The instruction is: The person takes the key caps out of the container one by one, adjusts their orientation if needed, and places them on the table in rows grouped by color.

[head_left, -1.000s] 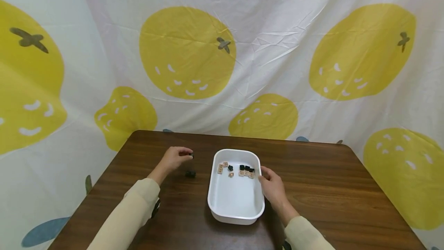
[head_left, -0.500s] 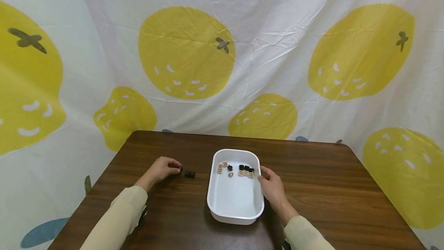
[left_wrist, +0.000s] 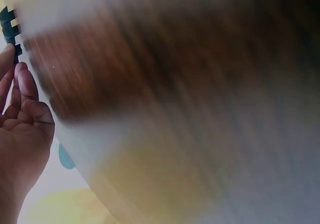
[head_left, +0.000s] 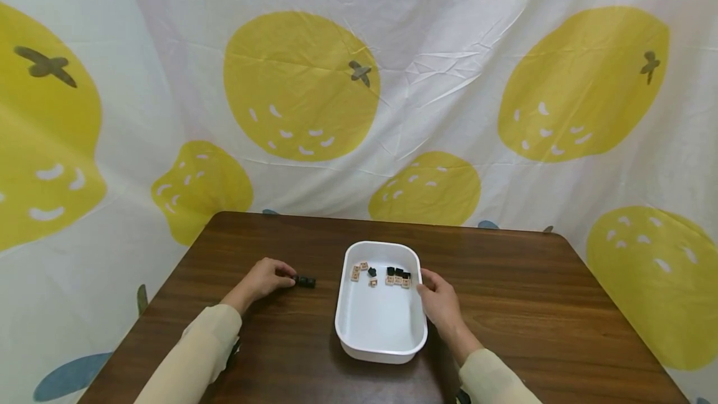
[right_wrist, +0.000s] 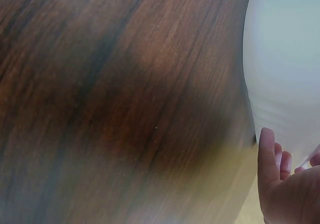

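My left hand (head_left: 266,277) pinches a small black block (left_wrist: 16,53) between thumb and fingertips, at the left end of a short row of black blocks (head_left: 306,282) on the table. In the left wrist view the row shows at the far left edge, with notches along its side. My right hand (head_left: 440,300) grips the right rim of a white tray (head_left: 382,333), its fingers lying along the outer wall (right_wrist: 285,58) in the right wrist view. Inside the tray, near its far end, lie several small black blocks (head_left: 399,272) and several tan square pieces (head_left: 397,280).
The brown wooden table (head_left: 516,304) stands against a white cloth (head_left: 443,86) printed with yellow fruit. More tan pieces (head_left: 356,273) lie at the tray's left side, beside a lone black piece (head_left: 372,272).
My left hand has come back left and toward me with a black block, then slightly right, setting it against the left end of the row. My right hand stays on the tray.
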Action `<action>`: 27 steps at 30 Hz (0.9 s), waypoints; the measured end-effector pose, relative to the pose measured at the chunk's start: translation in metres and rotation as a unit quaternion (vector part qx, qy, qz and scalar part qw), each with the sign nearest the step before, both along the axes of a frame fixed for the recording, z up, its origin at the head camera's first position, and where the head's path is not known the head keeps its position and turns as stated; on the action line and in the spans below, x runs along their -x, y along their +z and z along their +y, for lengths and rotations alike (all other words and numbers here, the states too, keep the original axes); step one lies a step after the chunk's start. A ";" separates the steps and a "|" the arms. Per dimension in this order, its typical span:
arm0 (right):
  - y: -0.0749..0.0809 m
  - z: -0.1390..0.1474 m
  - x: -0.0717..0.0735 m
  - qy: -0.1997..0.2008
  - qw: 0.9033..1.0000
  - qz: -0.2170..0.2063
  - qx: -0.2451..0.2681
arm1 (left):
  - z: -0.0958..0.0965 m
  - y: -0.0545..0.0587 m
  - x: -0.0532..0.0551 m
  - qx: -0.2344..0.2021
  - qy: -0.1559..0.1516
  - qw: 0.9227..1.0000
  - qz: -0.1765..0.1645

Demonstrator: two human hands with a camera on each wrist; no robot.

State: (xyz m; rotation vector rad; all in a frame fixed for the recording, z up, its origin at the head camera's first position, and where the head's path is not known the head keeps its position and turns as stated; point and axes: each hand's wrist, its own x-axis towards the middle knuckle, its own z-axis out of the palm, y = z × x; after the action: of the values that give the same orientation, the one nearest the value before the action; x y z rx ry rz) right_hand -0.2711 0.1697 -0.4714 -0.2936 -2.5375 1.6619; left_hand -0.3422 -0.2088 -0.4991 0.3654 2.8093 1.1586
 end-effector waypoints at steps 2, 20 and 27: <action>0.000 0.000 0.000 0.000 1.000 -0.003 0.001 | 0.001 0.000 0.000 0.002 -0.001 1.000 0.001; 0.000 0.000 0.000 -0.002 1.000 -0.001 0.002 | 0.002 0.001 0.003 -0.016 0.015 1.000 -0.017; 0.002 -0.001 -0.001 0.000 1.000 0.013 -0.001 | 0.014 0.018 0.008 -0.058 0.020 0.998 0.002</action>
State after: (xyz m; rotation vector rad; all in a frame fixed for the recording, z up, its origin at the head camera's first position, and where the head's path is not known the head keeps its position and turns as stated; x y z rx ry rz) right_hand -0.2697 0.1685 -0.4692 -0.2707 -2.5203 1.6515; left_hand -0.3506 -0.1952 -0.4811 0.3216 2.7721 1.3355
